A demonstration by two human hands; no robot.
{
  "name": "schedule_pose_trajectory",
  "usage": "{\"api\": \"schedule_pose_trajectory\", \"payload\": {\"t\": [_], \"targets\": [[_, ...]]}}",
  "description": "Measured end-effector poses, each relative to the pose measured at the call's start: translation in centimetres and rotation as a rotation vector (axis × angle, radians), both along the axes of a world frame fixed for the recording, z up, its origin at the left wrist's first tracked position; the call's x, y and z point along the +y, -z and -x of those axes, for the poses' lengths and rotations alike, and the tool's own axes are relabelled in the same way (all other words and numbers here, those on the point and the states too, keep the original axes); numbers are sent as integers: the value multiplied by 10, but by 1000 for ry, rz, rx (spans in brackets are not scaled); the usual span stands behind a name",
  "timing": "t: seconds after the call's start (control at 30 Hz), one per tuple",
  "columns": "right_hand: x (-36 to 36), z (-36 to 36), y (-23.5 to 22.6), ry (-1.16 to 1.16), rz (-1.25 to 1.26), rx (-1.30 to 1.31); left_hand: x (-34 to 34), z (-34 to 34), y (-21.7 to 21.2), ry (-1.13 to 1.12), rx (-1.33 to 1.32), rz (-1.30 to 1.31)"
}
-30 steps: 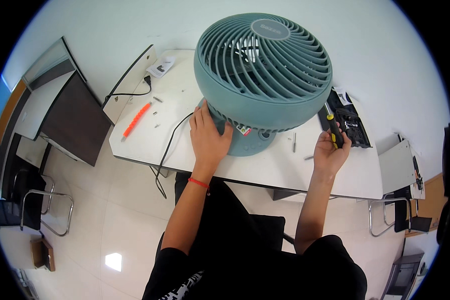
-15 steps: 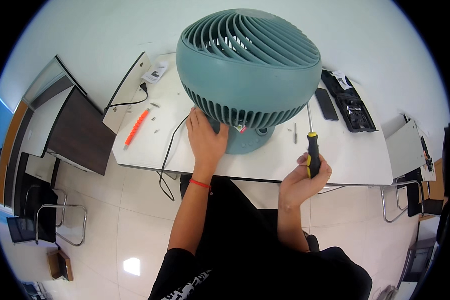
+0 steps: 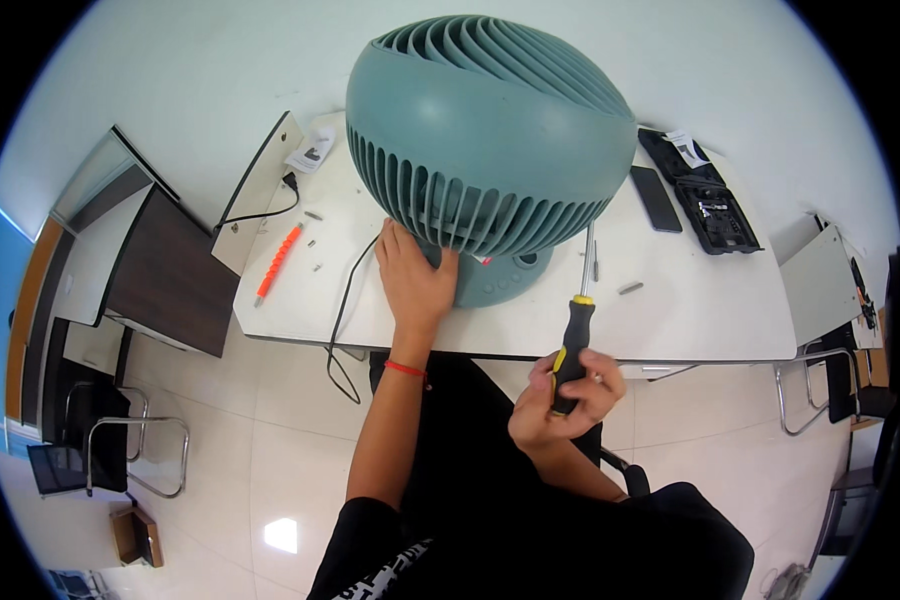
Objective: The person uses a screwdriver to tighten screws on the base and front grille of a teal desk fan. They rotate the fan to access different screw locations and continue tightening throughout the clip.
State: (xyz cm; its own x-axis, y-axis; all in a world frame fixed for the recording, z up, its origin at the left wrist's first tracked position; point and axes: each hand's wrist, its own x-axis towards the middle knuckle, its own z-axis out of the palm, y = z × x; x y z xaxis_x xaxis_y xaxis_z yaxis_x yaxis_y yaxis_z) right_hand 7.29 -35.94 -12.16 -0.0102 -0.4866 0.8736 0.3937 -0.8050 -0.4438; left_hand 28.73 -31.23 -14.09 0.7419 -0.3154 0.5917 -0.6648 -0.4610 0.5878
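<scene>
A large teal fan (image 3: 490, 130) with a rounded, slatted head stands on its round base (image 3: 495, 285) near the table's middle. My left hand (image 3: 413, 275) grips the fan low down, under the left of the head where it meets the stand; its fingertips are partly hidden by the head. In my right hand (image 3: 565, 400) is a black and yellow screwdriver (image 3: 574, 345), held by the handle in front of the table edge. Its shaft points up toward the underside of the fan head, and the tip is hard to make out there.
On the white table (image 3: 710, 310) lie an orange flexible shaft (image 3: 279, 265), small bits (image 3: 631, 288), a black phone (image 3: 656, 199) and an open black tool case (image 3: 710, 205). A black power cord (image 3: 342, 310) hangs over the front edge. A chair (image 3: 120, 430) stands at left.
The fan head has tilted, showing more of the lower slats and less of the top grille. My right hand has moved left and nearer to me with the screwdriver. The left hand stays put.
</scene>
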Motion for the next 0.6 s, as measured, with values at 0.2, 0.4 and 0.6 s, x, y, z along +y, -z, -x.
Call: {"api": "schedule_pose_trajectory", "payload": {"t": [0.2, 0.4, 0.6], "targets": [[20, 3, -23, -172, 182, 185, 0, 1, -2, 6, -4, -2], [35, -6, -63, -235, 272, 200, -3, 5, -4, -10, -13, 36], [36, -8, -109, -265, 439, 452, -3, 1, 0, -3, 7, 32]]}}
